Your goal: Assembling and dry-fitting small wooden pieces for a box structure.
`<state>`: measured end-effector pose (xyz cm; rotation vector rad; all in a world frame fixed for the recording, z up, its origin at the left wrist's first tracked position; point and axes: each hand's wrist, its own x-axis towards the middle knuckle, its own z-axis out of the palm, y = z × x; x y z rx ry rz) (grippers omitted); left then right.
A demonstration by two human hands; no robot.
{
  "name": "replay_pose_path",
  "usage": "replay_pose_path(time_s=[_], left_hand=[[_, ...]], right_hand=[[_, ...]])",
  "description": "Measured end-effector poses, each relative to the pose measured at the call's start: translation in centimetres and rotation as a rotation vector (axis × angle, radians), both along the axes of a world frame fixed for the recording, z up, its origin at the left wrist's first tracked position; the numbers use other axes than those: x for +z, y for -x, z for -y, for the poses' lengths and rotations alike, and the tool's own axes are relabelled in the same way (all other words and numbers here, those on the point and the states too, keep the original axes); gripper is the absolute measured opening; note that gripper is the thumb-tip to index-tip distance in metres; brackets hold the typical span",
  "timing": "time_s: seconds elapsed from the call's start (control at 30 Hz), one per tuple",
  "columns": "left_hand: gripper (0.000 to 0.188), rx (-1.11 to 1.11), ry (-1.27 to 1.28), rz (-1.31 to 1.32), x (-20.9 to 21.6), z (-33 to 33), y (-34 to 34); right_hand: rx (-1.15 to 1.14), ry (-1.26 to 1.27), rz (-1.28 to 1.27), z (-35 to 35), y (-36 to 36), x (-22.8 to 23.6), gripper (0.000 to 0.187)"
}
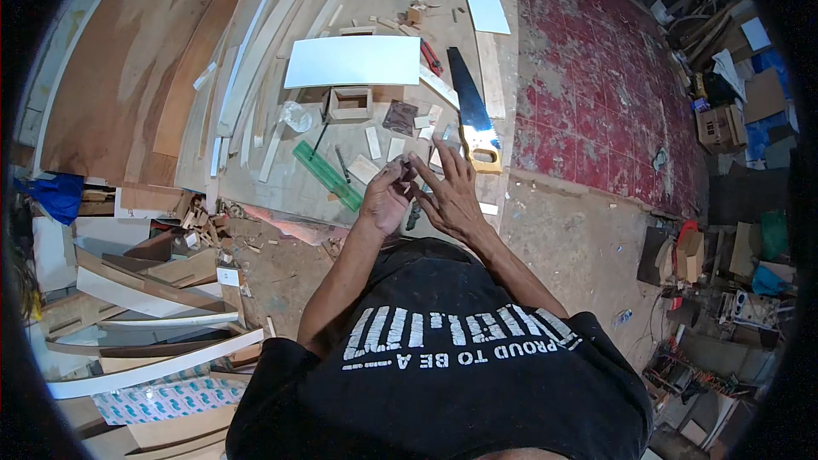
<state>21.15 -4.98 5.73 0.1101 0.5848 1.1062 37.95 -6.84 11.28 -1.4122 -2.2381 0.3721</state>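
Note:
My left hand [388,203] is closed, its fingertips pinching a small dark thing [406,172] whose kind I cannot make out. Close on its right is my right hand [454,204], its fingers stretched and apart, with the index finger and thumb at the dark thing. Both hands are above the near edge of the worktable [281,183]. Small pale wood blocks [372,143] lie just beyond them, beside a dark brown folded piece [400,117]. A hand saw [474,106] with a yellow handle rests to the right. Left of my hands is a long green plastic piece [328,177].
A white panel [354,62] lies behind a small wooden frame [351,103] and a clear plastic bag [296,117]. Long wood strips [256,68] cover the table's left. A red tool [431,57] is near the saw. Offcuts [153,290] pile up at lower left; red tiled floor [588,77] lies right.

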Motion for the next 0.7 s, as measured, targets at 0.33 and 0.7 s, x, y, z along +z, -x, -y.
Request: replay_pose_path(time_s=[0.33, 0.7], left_hand=[[0.024, -0.048, -0.031, -0.004, 0.5, 0.2, -3.1], [0.024, 0.007, 0.040, -0.026, 1.6, -0.9, -2.2]], right_hand=[[-0.025, 0.021, 0.060, 0.2, -3.0, 0.1, 0.070], [-0.029, 0.216, -0.435, -0.6, -3.2, 0.0, 0.068]])
